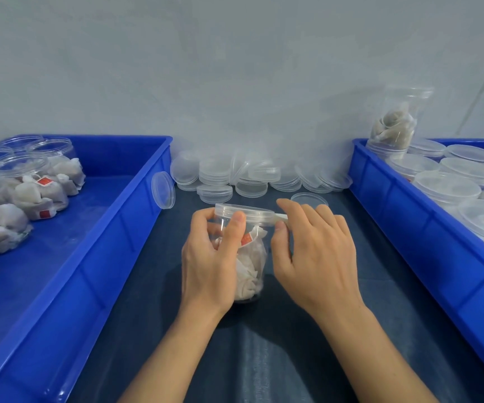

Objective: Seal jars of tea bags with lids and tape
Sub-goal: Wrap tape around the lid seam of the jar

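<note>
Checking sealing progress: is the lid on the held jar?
On. The clear lid caps the jar held by the left hand; tightness cannot be told.

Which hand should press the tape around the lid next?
Right. The right hand already pinches the tape strip at the lid rim, while the left hand grips the jar, steadying it.

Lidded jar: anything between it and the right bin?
Nothing visible. The jar, held by the left hand, stands on the dark mat; bare mat runs to the right bin.
</note>
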`<state>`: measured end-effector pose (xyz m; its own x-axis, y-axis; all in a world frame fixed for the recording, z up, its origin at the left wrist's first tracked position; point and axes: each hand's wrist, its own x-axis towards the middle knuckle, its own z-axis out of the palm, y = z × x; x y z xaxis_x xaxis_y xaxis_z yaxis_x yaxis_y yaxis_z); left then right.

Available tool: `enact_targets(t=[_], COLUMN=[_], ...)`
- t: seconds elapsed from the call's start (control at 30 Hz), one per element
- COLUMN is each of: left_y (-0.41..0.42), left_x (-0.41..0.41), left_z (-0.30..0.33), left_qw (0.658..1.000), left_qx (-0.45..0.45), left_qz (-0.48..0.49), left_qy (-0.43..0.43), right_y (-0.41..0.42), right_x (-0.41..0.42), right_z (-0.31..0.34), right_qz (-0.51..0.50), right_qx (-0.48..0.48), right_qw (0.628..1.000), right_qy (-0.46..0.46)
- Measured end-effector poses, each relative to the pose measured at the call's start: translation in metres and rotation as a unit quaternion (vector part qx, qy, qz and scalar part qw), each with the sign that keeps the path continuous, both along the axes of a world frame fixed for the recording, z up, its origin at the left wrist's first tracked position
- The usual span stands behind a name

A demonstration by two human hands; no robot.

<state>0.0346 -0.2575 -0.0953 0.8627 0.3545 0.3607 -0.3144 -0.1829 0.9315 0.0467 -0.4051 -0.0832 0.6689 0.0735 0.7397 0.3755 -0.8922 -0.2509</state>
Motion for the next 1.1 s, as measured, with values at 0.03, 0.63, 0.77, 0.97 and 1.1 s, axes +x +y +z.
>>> enact_targets(t=[0.03, 0.63, 0.77, 0.97, 1.1], left_y=[0.000, 0.013, 0.012, 0.006, 0.005], left_x=[0.000, 0.009, 0.008, 0.005, 0.002], left_z=[0.000, -0.007, -0.006, -0.005, -0.002], left_qw=[1.000, 1.000, 0.999, 0.998, 0.998], left_qx=[-0.002, 0.006, 0.016, 0.022, 0.028], left_qz=[-0.004, -0.018, -0.020, -0.027, -0.036], left_qy=[-0.001, 0.022, 0.032, 0.047, 0.037], right_y=[0.000, -0.017, -0.021, -0.020, -0.022], right_x=[0.000, -0.002, 0.001, -0.003, -0.004], right_z=[0.000, 0.002, -0.003, 0.000, 0.004], right_qz=[0.000, 0.098, 0.130, 0.166, 0.145], right_qx=[0.001, 0.055, 0.104, 0.127, 0.127], right_qw=[1.000, 0.992, 0.977, 0.964, 0.971], right_qy=[0.006, 0.062, 0.136, 0.162, 0.138])
